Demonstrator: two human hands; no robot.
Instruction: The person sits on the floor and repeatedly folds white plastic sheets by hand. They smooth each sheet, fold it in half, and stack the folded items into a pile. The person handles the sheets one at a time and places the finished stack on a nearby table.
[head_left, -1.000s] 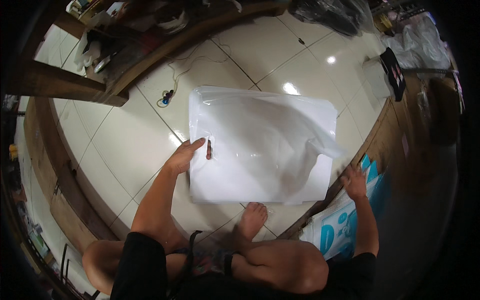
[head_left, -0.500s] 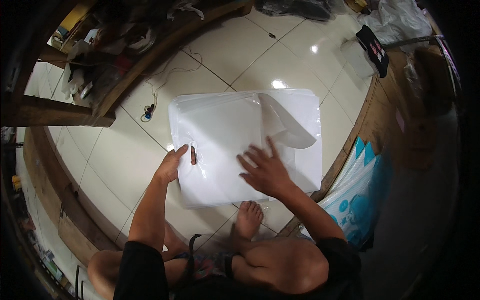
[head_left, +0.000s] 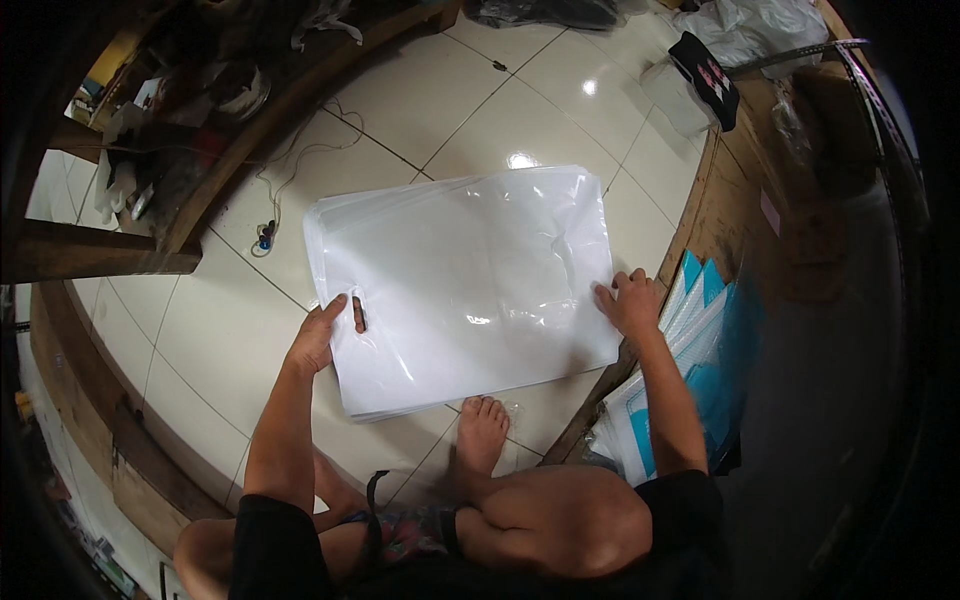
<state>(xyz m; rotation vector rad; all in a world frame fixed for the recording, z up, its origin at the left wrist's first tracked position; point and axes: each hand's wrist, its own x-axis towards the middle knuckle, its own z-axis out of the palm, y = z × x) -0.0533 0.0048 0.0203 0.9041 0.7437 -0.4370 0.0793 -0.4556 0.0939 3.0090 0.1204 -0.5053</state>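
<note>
**Both hands flat on a stack of white bags**

The left hand [head_left: 318,338] lay on the near-left edge of the bags [head_left: 460,285], its thumb poked through the cut-out handle [head_left: 359,314] and its other fingers spread flat, pinning rather than gripping. The right hand [head_left: 632,303] pressed open-fingered on the edge at three o'clock, closed on nothing. The stack sat on the tiled floor [head_left: 215,340], squared up, with the top sheet smooth except for a crease toward two o'clock. A bare foot [head_left: 482,430] rested at six o'clock, touching the stack's near edge. Blue-and-white packs [head_left: 690,330] leaned at four o'clock. Judging by the even edges, aligning looked largely done; the crease remained.
</note>
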